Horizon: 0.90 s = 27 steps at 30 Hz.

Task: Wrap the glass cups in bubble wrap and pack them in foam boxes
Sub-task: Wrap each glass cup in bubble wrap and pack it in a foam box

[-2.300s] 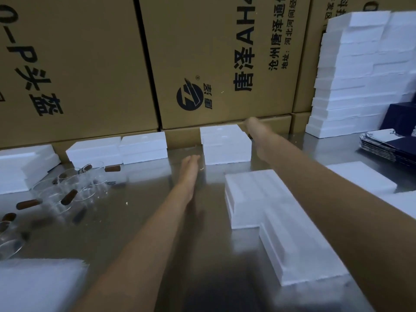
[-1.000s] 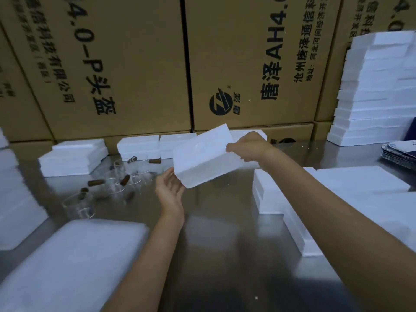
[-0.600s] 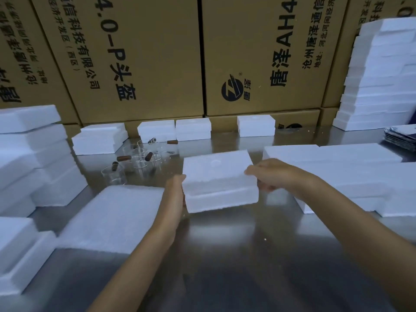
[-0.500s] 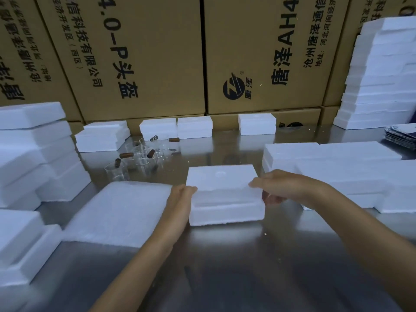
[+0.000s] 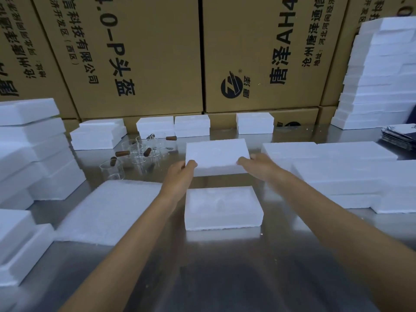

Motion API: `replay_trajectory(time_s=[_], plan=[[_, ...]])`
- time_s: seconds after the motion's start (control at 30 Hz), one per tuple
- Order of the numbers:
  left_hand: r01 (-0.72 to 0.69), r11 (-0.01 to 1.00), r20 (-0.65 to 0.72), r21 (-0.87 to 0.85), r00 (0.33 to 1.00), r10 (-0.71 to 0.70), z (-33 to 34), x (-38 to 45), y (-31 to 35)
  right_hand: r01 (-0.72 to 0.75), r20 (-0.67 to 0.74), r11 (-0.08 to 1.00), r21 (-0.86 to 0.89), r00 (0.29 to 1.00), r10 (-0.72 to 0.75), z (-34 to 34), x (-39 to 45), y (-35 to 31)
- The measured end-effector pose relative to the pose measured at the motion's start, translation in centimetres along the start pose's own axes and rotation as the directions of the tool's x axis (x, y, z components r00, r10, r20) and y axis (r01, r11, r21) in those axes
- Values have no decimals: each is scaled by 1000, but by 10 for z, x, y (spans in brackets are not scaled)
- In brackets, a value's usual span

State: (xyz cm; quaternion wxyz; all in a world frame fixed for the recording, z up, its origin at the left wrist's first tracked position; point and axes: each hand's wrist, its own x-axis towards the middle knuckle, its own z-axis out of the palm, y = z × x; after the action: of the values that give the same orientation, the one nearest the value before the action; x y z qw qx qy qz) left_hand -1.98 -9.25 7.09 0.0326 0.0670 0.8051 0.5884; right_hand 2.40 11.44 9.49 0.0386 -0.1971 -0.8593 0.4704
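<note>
White foam lid: gripped at its two short ends, left hand and right hand, fingers curled over the near edge; held clear above the bench.
Foam box base: open, moulded hollows up, on the bench directly at 6 o'clock of the lid.
Bubble wrap stack: flat, at 9 o'clock of the base, just beside it.
Glass cups: clear, brown handles, clustered at 10 o'clock of the lid, unwrapped.
Closed foam boxes: row at 12 o'clock, against the cardboard cartons.
Further foam stacks: at 9 o'clock; more at 3 o'clock.
</note>
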Motion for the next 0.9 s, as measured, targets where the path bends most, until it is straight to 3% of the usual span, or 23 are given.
replay_trajectory(time_s=[0.13,0.33,0.63,0.8,0.9], plan=[[48,998,-35,-33,998,-49,21,17,-29,-61,-23,991,115,998,64,33,20,25],[22,1000,-139,23,990,-19,30,37,-46,-9,-122,992,129,992,25,52,41,41],[35,992,-176,121,984,-13,35,87,-43,-33,-205,993,111,977,55,53,91,31],[-26,991,-174,134,984,49,24,108,-39,-6,-228,931,366,969,96,53,111,29],[-60,952,-226,300,965,132,-8,124,-45,-56,-195,880,471,967,166,48,118,41]])
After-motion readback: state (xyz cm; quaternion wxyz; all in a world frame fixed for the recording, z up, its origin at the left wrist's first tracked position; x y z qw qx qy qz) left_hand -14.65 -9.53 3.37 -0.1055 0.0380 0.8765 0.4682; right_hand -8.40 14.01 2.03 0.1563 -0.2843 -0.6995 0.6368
